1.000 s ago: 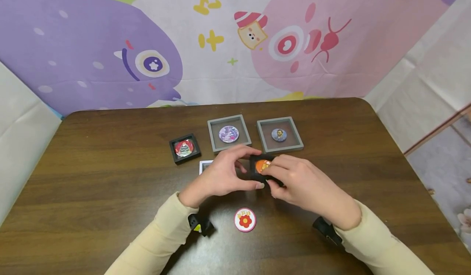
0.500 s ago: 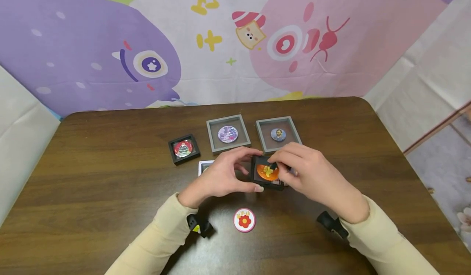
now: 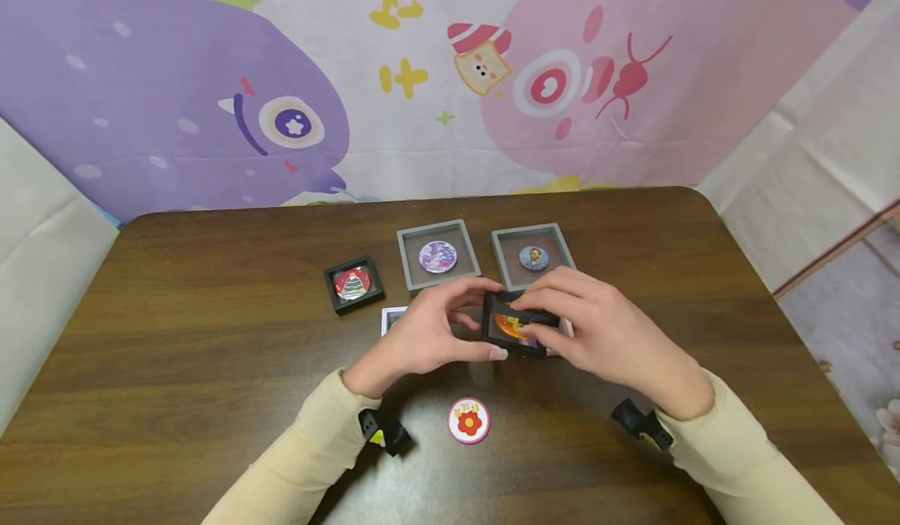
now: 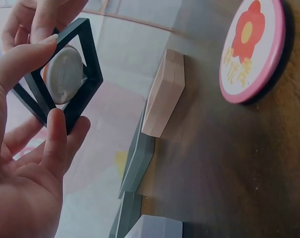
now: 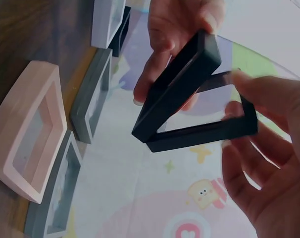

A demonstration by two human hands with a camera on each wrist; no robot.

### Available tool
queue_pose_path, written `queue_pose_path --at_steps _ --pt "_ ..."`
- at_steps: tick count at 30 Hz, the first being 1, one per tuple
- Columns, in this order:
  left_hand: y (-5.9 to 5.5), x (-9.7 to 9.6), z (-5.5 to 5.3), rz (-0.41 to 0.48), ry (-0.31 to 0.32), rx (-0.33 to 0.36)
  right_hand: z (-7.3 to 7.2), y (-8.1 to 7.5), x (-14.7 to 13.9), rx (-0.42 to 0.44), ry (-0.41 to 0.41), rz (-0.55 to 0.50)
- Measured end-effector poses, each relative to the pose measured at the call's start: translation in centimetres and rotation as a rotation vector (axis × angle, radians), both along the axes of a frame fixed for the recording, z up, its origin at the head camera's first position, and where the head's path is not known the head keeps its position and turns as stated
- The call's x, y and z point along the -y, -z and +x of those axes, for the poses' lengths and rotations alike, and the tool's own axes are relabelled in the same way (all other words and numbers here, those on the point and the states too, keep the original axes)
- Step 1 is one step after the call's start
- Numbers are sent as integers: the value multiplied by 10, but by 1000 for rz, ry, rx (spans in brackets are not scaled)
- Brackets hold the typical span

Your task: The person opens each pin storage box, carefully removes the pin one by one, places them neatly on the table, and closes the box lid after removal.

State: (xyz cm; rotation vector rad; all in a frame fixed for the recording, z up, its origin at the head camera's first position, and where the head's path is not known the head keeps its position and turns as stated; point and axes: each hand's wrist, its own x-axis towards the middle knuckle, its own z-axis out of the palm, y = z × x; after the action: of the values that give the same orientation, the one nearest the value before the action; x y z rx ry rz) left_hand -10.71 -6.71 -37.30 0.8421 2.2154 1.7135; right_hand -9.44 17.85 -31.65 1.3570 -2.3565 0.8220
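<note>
A small black display frame [image 3: 494, 326] is held above the table in the head view, with an orange round badge [image 3: 506, 325] inside it. My left hand [image 3: 430, 330] grips its left half between thumb and fingers. With thumb and fingers my right hand [image 3: 598, 333] pinches the other half [image 5: 204, 136], which stands swung apart at an angle, joined along one edge in the right wrist view. The badge's silver back [image 4: 64, 74] shows through the frame in the left wrist view. Nearest on the table lies a white badge with a red flower [image 3: 469, 421].
Two grey frames, one with a purple badge [image 3: 437, 257] and one with a portrait badge [image 3: 533, 258], lie behind my hands. A black frame [image 3: 337, 304] with a red badge is left. A white frame [image 3: 384, 320] is partly hidden by my left hand. A pink frame [image 4: 165, 94] lies beyond.
My right hand has moved a little right and up, swinging one half of the black frame away from the other. The left hand stays nearly in place, and more of the orange badge was uncovered midway.
</note>
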Motion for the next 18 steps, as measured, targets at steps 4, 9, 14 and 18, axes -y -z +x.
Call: queue_pose_path --at_steps 4,9,14,18 --pt "0 0 0 14 22 28 -1 -1 0 -36 32 -44" --pt "1 -1 0 55 45 70 -1 -2 -1 -77 75 -85" --pt "2 -4 1 100 71 121 -2 -3 -1 -129 133 -114" --pt "1 -5 2 102 79 151 -2 -2 -1 -125 173 -112"
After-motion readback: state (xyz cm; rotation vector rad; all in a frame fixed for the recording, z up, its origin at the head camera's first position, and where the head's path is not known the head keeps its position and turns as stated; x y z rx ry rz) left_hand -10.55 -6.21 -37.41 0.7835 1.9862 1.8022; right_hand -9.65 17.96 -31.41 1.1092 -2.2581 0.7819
